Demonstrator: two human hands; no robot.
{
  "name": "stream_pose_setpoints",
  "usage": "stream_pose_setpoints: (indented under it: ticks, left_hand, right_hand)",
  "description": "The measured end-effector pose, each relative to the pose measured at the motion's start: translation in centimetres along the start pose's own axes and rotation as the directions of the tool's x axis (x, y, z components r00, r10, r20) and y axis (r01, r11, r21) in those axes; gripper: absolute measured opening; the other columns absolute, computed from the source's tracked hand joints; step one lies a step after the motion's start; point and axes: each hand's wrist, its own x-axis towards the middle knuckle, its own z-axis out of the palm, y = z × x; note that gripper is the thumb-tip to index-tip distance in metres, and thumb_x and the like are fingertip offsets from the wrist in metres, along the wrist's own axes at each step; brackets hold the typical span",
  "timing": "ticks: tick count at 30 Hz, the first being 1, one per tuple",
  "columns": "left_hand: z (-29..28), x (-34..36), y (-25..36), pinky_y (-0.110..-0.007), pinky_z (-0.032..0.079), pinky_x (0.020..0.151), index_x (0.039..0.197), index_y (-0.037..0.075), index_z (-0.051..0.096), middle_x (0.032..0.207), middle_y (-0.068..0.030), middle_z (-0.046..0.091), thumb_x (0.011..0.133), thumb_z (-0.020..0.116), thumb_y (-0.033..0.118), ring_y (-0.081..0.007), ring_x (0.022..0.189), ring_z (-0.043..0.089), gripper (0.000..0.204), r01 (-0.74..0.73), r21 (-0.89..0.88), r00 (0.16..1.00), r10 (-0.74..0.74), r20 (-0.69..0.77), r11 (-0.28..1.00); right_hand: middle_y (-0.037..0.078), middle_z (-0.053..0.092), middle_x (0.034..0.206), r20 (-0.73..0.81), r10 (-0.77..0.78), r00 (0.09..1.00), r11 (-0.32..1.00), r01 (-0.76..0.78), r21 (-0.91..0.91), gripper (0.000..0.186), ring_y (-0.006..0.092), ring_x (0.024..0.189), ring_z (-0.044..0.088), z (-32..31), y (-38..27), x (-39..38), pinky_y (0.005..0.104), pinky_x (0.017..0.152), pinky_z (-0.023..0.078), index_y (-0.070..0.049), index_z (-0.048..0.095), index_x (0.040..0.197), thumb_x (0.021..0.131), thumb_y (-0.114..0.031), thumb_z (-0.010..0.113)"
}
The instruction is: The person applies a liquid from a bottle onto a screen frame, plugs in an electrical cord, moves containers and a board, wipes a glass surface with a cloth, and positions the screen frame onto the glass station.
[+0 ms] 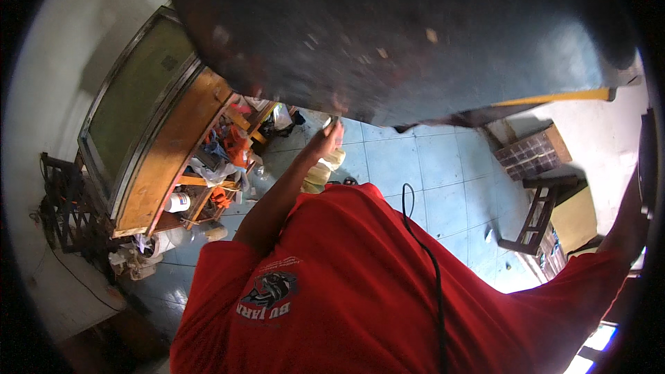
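Note:
A large dark blue-grey panel (415, 34) with scuffed spots fills the top of the view, above me. My left hand (324, 143) is raised to its lower edge, fingers closed around a small grey object (332, 122) that touches the panel. My right forearm (627, 218) stretches out toward the right rim, beside a dark upright edge (649, 159); the hand itself is lost in the dark there. My red shirt (360, 284) covers the lower middle of the view.
A wood-framed glass cabinet (138, 118) leans at the left over cluttered shelves with orange rags (235, 145) and a white tin (178, 202). The blue tiled floor (443, 180) holds a dark wooden chair (544, 215) and a tiled box (530, 156). A black cable (422, 249) hangs down my shirt.

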Motion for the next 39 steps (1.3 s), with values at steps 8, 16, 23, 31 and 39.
stream_pose_setpoints:
  ticks: [8,16,23,31,39]
  left_hand:
    - [-5.0,-14.4,-17.7,-0.039,0.043,0.072,0.096,0.004,0.059,0.087,-0.0171,0.06,0.087,0.041,0.024,-0.0304,0.081,0.057,0.029,-0.113,0.814,0.911,0.387,-0.144,0.57]
    - [-2.6,-40.2,-23.0,-0.033,0.04,0.052,0.085,0.004,0.055,0.069,-0.0045,0.052,0.086,0.053,0.037,-0.0164,0.062,0.049,0.033,0.545,-0.428,0.22,-0.616,-0.756,0.721]
    - [4.9,-43.3,-14.2,-0.036,0.044,0.069,0.107,0.01,0.05,0.095,-0.0047,0.056,0.087,0.048,0.043,-0.0198,0.086,0.058,0.038,0.654,-0.539,0.112,-0.773,-0.625,0.531]
    - [12.6,-38.3,-7.8,-0.03,0.044,0.068,0.108,0.005,0.051,0.093,-0.0064,0.058,0.087,0.05,0.038,-0.0174,0.087,0.058,0.038,0.711,-0.465,0.275,-0.818,-0.506,0.527]
    - [15.6,-38.0,-5.2,-0.028,0.044,0.065,0.105,0.005,0.053,0.091,-0.0062,0.058,0.087,0.052,0.024,-0.0167,0.083,0.058,0.026,0.637,-0.616,0.105,-0.844,-0.527,0.464]
  right_hand:
    - [0.007,0.061,0.071,0.475,0.07,0.877,0.989,0.002,-0.148,0.023,0.0251,0.069,0.06,10.4,20.6,-4.3,0.0379,0.065,0.044,-0.009,0.058,0.078,0.07,-0.028,0.068]
    - [0.008,0.061,0.079,0.625,-0.016,0.78,0.983,0.127,-0.133,0.027,0.0276,0.081,0.06,31.3,39.2,-11.0,0.0404,0.068,0.043,-0.012,0.054,0.085,0.072,-0.031,0.066]
    - [0.006,0.062,0.081,0.73,-0.02,0.683,0.92,0.298,-0.253,0.022,0.0256,0.08,0.061,44.0,48.4,-12.8,0.042,0.07,0.043,-0.014,0.053,0.09,0.073,-0.022,0.065]
    - [0.006,0.061,0.09,0.725,-0.063,0.686,0.922,0.317,-0.22,0.022,0.0246,0.093,0.058,55.6,53.2,-9.6,0.0492,0.087,0.039,-0.015,0.052,0.096,0.076,-0.014,0.06]
    - [0.004,0.061,0.096,0.743,-0.148,0.653,0.92,0.367,-0.14,0.023,0.023,0.095,0.057,64.6,56.1,-6.5,0.0524,0.092,0.036,-0.017,0.055,0.102,0.08,-0.012,0.051]
